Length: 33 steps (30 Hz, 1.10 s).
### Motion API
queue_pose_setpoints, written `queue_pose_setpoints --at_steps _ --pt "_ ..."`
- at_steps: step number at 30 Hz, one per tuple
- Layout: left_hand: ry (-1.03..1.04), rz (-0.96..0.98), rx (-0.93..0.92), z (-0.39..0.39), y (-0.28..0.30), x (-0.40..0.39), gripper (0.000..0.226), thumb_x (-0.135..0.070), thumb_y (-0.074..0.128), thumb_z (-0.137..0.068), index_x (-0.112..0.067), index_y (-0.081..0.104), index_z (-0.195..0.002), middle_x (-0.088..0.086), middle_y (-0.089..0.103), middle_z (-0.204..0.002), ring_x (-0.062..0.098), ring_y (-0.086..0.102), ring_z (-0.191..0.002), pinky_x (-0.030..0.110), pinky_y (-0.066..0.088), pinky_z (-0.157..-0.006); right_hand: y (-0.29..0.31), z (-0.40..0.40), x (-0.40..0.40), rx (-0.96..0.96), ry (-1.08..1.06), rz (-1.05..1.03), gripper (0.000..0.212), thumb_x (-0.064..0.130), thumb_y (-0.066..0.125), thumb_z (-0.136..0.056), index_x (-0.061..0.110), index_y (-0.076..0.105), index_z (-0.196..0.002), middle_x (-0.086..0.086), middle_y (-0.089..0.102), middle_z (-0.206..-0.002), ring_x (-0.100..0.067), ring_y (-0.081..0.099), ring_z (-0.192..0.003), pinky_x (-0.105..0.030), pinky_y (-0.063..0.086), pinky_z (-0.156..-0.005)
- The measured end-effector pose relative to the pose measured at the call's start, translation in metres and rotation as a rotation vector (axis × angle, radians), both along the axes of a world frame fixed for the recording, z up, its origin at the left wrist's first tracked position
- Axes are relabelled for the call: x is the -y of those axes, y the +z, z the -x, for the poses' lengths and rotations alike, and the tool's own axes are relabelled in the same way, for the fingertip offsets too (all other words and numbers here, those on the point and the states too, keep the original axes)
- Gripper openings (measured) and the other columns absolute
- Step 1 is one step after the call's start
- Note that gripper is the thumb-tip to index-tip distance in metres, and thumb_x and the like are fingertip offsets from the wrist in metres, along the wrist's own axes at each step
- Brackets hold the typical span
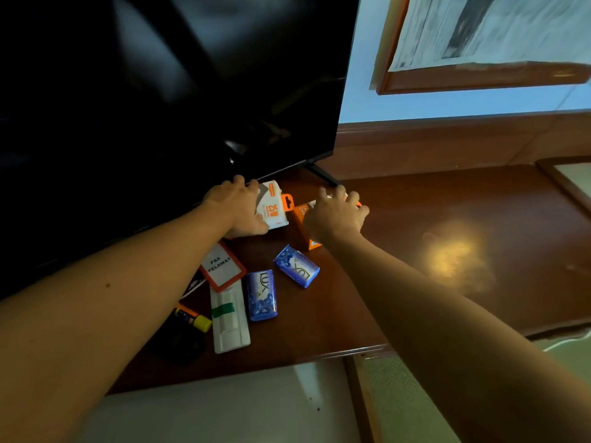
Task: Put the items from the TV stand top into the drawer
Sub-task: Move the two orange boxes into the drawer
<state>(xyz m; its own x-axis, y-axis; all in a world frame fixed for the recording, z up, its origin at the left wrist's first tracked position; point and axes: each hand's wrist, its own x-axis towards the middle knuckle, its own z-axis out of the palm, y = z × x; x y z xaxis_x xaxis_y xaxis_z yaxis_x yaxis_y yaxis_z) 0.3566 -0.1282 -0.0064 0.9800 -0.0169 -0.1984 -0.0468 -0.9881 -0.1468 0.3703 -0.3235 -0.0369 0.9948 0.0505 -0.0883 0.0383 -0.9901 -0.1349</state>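
Observation:
On the dark wooden TV stand top (399, 251) lie several small items. My left hand (238, 207) grips a white and orange box (273, 207) just below the TV's lower edge. My right hand (335, 215) is curled over the top of an orange box (303, 228) standing beside it. Nearer me lie two blue soap bars (295, 266) (261, 295), a red-framed visitor pass (222, 266), a long white packet with a green band (228, 318), and a yellow-capped glue stick (195, 319). No drawer is visible.
A large black TV (166, 91) fills the upper left, its thin foot (323, 175) resting on the stand behind my hands. A framed picture (479, 43) hangs on the wall at right. A dark round object (180, 345) sits near the front edge.

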Motion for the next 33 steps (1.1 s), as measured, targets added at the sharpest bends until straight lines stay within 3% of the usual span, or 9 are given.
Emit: queue_pose_setpoints --at_steps 5,10,12,15,17,19,22,26,33 --pt "0.145 0.08 0.117 0.006 -0.005 -0.002 0.1 -0.069 0.06 -0.077 -0.006 0.027 -0.148 0.024 0.04 -0.139 0.041 0.049 -0.121 0.045 0.047 -0.09 -0.007 0.003 -0.012 -0.188 -0.074 -0.056 0.064 0.047 0.053 -0.094 0.029 0.034 -0.152 -0.014 0.022 -0.161 -0.046 0.015 -0.144 -0.066 0.031 -0.101" --pt "0.262 0.139 0.179 0.009 -0.01 0.0 0.102 -0.075 0.054 -0.08 -0.004 0.027 -0.148 0.024 0.039 -0.143 0.04 0.048 -0.123 0.045 0.046 -0.094 0.004 0.001 -0.011 -0.284 0.126 -0.089 0.063 0.031 0.048 -0.096 0.034 0.029 -0.156 -0.005 -0.004 -0.169 -0.052 -0.014 -0.148 -0.078 -0.001 -0.11" --pt "0.298 0.154 0.188 0.009 -0.011 0.002 0.104 -0.077 0.053 -0.08 -0.004 0.026 -0.149 0.024 0.037 -0.145 0.04 0.047 -0.126 0.046 0.045 -0.095 0.003 0.001 -0.014 -0.264 0.082 -0.095 0.073 0.044 0.049 -0.096 0.035 0.014 -0.16 -0.006 -0.016 -0.168 -0.055 -0.02 -0.145 -0.078 -0.005 -0.109" --pt "0.329 0.17 0.211 0.008 -0.011 0.005 0.106 -0.078 0.051 -0.08 -0.003 0.024 -0.151 0.024 0.036 -0.146 0.04 0.045 -0.128 0.046 0.045 -0.096 -0.003 0.001 -0.021 -0.29 -0.121 -0.17 0.1 0.076 0.05 -0.086 0.033 -0.003 -0.159 -0.014 -0.024 -0.165 -0.063 0.001 -0.144 -0.076 0.016 -0.111" --pt "0.343 0.18 0.235 0.009 -0.008 0.007 0.107 -0.078 0.052 -0.079 -0.002 0.026 -0.15 0.024 0.037 -0.146 0.04 0.046 -0.127 0.046 0.045 -0.095 -0.01 -0.001 -0.024 -0.286 -0.173 -0.256 0.109 0.073 0.061 -0.082 0.029 0.0 -0.16 -0.022 -0.015 -0.165 -0.061 0.023 -0.14 -0.066 0.036 -0.107" --pt "0.351 0.189 0.254 0.011 -0.006 0.009 0.108 -0.079 0.052 -0.078 -0.002 0.027 -0.149 0.023 0.039 -0.144 0.04 0.047 -0.126 0.045 0.046 -0.093 -0.015 -0.004 -0.026 -0.238 -0.193 -0.354 0.108 0.059 0.072 -0.08 0.02 0.009 -0.158 -0.03 0.011 -0.161 -0.054 0.038 -0.135 -0.055 0.047 -0.101" --pt "0.377 0.205 0.275 0.019 -0.002 0.013 0.107 -0.08 0.052 -0.078 -0.002 0.029 -0.148 0.023 0.041 -0.142 0.039 0.049 -0.123 0.043 0.048 -0.09 -0.011 0.0 -0.024 -0.138 -0.179 -0.47 0.105 0.051 0.076 -0.076 0.015 0.016 -0.154 -0.022 0.039 -0.143 -0.045 0.046 -0.126 -0.051 0.049 -0.095" --pt "0.409 0.239 0.292 0.045 0.007 0.02 0.104 -0.082 0.05 -0.077 -0.002 0.035 -0.143 0.022 0.046 -0.136 0.039 0.054 -0.117 0.041 0.049 -0.083 0.004 0.033 -0.012 0.007 -0.087 -0.535 0.1 0.049 0.069 -0.079 0.016 0.012 -0.154 -0.017 0.039 -0.139 -0.041 0.046 -0.123 -0.05 0.046 -0.093" --pt "0.428 0.35 0.318 0.133 0.007 0.032 0.1 -0.081 0.048 -0.08 -0.002 0.038 -0.141 0.02 0.048 -0.135 0.036 0.056 -0.114 0.036 0.042 -0.073 0.013 0.127 0.005 0.045 -0.067 -0.586 0.099 0.051 0.068 -0.082 0.02 0.011 -0.156 -0.013 0.037 -0.142 -0.036 0.049 -0.122 -0.051 0.053 -0.09"
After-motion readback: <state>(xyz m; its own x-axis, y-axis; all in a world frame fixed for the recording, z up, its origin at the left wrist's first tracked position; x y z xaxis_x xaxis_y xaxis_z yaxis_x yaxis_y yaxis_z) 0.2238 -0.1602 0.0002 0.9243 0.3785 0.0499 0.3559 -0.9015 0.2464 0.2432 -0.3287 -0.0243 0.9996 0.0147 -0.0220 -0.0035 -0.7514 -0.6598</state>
